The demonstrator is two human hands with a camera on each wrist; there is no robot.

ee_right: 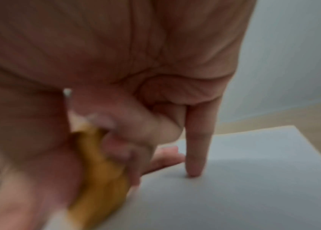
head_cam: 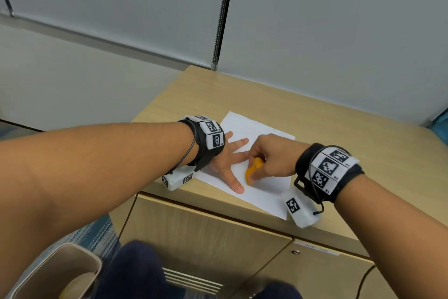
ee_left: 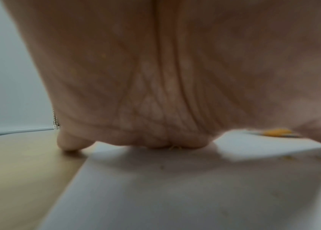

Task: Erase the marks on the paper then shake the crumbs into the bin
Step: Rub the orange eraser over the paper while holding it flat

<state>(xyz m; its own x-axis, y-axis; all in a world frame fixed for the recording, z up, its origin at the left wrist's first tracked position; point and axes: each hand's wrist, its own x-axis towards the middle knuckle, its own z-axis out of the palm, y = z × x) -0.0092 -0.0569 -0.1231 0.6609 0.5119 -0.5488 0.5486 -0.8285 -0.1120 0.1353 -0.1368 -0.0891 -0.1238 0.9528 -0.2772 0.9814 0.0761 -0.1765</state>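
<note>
Here, orange eraser (head_cam: 253, 172) pinched in right hand (head_cam: 274, 155), touching paper (head_cam: 264, 192).

A wooden cabinet (head_cam: 242, 238) (doors shut) stands before grey window blinds (head_cam: 339, 19).

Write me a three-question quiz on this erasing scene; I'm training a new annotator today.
1. True or false: the left hand lies flat on the paper.
2. What does the right hand hold? A) pencil B) orange eraser C) cloth
3. Fill in: the bin stands on the ____, lower left in the head view.

Key: 1 true; 2 B; 3 floor.
</note>
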